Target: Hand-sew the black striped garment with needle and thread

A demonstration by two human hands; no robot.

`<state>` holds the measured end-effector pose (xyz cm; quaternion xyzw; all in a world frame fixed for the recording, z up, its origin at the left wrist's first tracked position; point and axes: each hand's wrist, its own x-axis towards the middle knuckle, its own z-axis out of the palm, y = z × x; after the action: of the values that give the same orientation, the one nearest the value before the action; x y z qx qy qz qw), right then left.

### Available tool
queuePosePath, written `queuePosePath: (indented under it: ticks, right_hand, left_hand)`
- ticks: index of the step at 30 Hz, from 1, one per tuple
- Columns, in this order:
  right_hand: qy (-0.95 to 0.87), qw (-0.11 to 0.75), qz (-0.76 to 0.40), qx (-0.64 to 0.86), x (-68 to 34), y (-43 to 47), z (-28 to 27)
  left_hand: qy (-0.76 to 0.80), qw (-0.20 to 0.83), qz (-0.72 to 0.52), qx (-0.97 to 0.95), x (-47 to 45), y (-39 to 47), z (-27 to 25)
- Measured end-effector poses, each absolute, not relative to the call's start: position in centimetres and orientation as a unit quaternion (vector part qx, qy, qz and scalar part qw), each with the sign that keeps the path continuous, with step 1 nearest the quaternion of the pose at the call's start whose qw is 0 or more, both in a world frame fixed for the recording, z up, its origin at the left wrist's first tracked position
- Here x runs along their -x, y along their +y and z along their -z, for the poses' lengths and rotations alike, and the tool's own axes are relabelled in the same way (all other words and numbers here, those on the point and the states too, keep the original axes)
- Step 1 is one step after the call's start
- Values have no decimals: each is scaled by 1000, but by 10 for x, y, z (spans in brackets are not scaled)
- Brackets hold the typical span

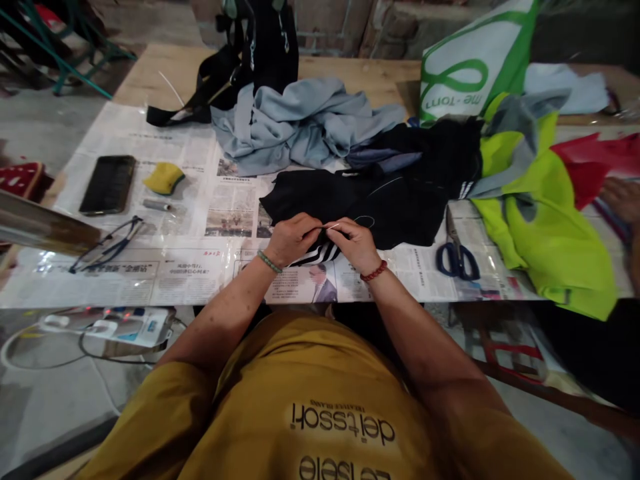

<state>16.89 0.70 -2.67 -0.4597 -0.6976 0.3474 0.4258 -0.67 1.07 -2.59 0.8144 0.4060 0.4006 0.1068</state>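
Observation:
A black garment with white stripes lies spread in front of me at the table's near side. My left hand is closed in a pinch on the garment's near edge. Close beside it, my right hand pinches a thin pale strand; whether a needle is on it is too small to tell. A loop of white thread curves over the black cloth just above the right fingers. The fingertips of both hands almost meet, and the striped part hangs below them.
Blue-handled scissors lie to the right, near a neon yellow garment. Glasses, a phone, a yellow pad and a small grey cylinder are at left. Grey cloth is behind. Another person's hand shows far right.

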Motion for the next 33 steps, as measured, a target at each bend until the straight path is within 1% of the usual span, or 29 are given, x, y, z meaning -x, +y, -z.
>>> queuePosePath:
  ticks: [4, 7, 9, 11, 14, 16, 20, 25, 29, 33]
  right_hand:
    - [-644, 446, -406, 470, -165, 12, 19]
    - [-608, 440, -450, 484, -161, 24, 8]
    - [-599, 428, -477, 480, -159, 35, 1]
    - [-584, 427, -509, 467, -156, 47, -2]
    - [-533, 442, -567, 446, -154, 57, 3]
    - [-497, 457, -594, 437, -153, 58, 9]
    - [-455, 486, -616, 421, -154, 53, 18]
    - [-435, 493, -635, 406, -155, 50, 15]
    - [-434, 463, -667, 390, -162, 51, 12]
    - [-459, 425, -692, 361, -170, 53, 11]
  left_hand:
    - [416, 140, -405, -802, 7, 10, 24]
    - [439, 206, -421, -766, 6, 12, 20]
    - [466, 287, -432, -717, 6, 14, 18]
    - [483, 393, -431, -653, 6, 16, 16]
    - [479, 548, -400, -557, 9, 19, 14]
    - [476, 600, -379, -519, 11, 20, 12]
    - [481, 616, -355, -512, 13, 23, 8]
    - [477, 621, -341, -520, 13, 26, 7]
    - [479, 622, -331, -524, 13, 25, 9]
    - [488, 590, -332, -551, 12, 26, 8]
